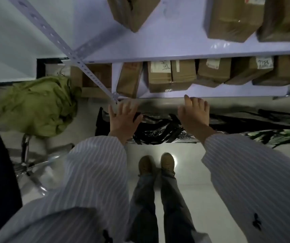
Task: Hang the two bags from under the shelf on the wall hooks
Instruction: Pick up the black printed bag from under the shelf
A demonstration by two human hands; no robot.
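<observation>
A black bag with a white pattern and black straps [158, 130] lies on the floor, half under the lowest shelf [210, 92]. To its right lies a second bag, dark with green print [272, 133]. My left hand [123, 116] hovers over the black bag's left end, fingers spread and holding nothing. My right hand [194, 113] is stretched out flat over the bag's right side, near the shelf edge, also holding nothing. No wall hooks are in view.
The white metal shelf unit holds several cardboard boxes [172, 76] on two levels, with a perforated upright post [90, 74] at its left corner. An office chair with a green cloth [35, 106] and chrome base [28, 165] stands left. My shoes [156, 163] are on the pale floor.
</observation>
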